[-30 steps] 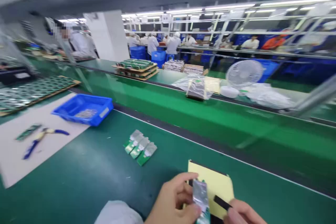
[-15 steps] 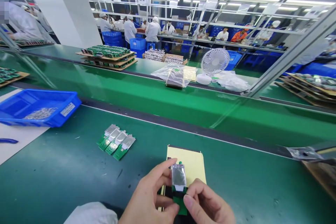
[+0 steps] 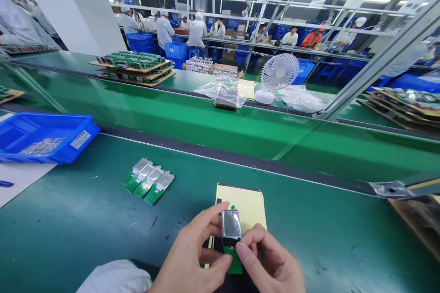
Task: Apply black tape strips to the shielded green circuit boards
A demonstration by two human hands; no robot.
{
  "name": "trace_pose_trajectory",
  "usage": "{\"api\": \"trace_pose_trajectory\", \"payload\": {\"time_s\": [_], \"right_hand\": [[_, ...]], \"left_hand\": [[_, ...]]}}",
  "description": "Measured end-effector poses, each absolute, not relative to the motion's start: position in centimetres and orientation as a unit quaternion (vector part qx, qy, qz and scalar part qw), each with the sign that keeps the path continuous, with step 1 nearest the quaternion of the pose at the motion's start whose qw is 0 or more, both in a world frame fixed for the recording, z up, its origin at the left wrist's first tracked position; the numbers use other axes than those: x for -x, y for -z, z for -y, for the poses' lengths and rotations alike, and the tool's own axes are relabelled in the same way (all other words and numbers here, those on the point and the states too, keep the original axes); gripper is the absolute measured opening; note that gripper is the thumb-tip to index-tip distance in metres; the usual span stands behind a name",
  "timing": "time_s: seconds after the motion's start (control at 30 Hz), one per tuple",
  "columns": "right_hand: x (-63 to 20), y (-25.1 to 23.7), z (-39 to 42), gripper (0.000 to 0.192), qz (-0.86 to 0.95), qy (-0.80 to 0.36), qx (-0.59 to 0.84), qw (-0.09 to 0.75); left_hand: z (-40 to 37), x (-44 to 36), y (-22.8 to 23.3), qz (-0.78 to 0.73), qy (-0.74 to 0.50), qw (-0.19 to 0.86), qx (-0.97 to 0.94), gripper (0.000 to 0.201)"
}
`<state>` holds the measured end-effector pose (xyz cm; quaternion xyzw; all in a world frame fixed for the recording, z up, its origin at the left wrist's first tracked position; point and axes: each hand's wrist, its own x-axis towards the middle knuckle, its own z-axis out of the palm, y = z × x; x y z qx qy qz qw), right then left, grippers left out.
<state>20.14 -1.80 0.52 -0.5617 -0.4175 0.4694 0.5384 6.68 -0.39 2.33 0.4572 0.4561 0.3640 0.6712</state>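
My left hand (image 3: 194, 249) grips a small green circuit board (image 3: 234, 263) by its left side, thumb low and index finger near the top. A grey display screen (image 3: 231, 223) sits on its upper part. Across the screen's lower edge lies a black tape strip (image 3: 230, 241). My right hand (image 3: 271, 256) pinches the strip's right end, thumb and index finger against the board's edge. Beneath the hands is a pale yellow backing sheet (image 3: 252, 201) with black parts, partly hidden. Several similar boards with screens (image 3: 151, 181) lie overlapping in a row to the left.
A blue bin (image 3: 82, 121) with small metallic parts stands at the left on a white sheet. Behind a green divider (image 3: 172, 116) are stacked boards on cardboard (image 3: 134, 66), plastic bags (image 3: 305, 99) and a white fan (image 3: 280, 72). Co-workers sit and stand at the far benches.
The black strip has moved up over the white band below the screen, with my right fingers following. My left hand keeps its hold on the board. The whole view has shifted slightly.
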Motion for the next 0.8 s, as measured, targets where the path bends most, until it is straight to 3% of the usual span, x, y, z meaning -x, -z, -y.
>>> {"api": "trace_pose_trajectory", "payload": {"time_s": [0.33, 0.8], "right_hand": [[-19.5, -0.4, 2.3, 0.009, 0.469, -0.373, 0.581, 0.55], [-18.9, -0.5, 2.6, 0.011, 0.449, -0.319, 0.656, 0.517]], "left_hand": [[0.5, -6.7, -2.7, -0.47, -0.369, 0.646, -0.475, 0.045], [0.6, -7.1, -2.9, -0.49, -0.4, 0.655, -0.413, 0.03]]}}
